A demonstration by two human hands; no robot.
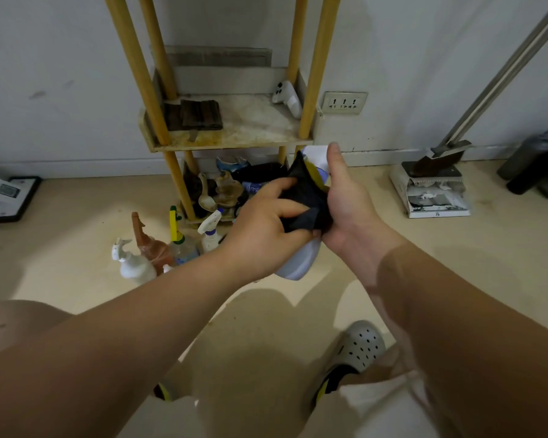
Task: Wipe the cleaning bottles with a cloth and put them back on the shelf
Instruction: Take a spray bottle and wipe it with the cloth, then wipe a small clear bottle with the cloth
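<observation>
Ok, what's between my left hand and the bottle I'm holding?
A dark cloth, which the left hand grips against the pale bottle, as the head view shows.

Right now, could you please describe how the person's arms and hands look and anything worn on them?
The left hand and right hand are bare: no gloves, rings, watch or bracelets. The left forearm and right forearm are uncovered, with no sleeves or markings in view.

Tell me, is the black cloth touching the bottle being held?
Touching. The head view shows the black cloth wrapped against the pale bottle, no gap between them.
</observation>
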